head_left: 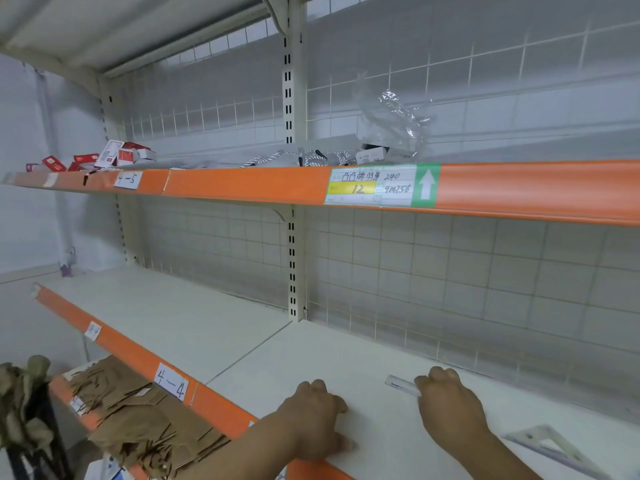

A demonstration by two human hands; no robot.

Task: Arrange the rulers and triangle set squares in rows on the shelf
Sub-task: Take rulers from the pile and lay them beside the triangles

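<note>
Ruler (400, 385) in right hand (450, 407); left hand (315, 420) at shelf (277, 355) front edge.

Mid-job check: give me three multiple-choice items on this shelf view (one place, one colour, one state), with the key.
1. Where does the set square lie?
A. on the upper shelf
B. on the middle shelf, right of the right hand
C. on the floor

2. What colour is the shelf edge strip?
A. orange
B. blue
C. black

3. What is the right hand doing?
A. hanging free
B. gripping a clear ruler
C. holding a pen

Key:
1 B: it lies flat on the board beside the right forearm.
2 A: the strip under the 4-4 label is orange.
3 B: the ruler's end sticks out from the curled fingers.
</note>
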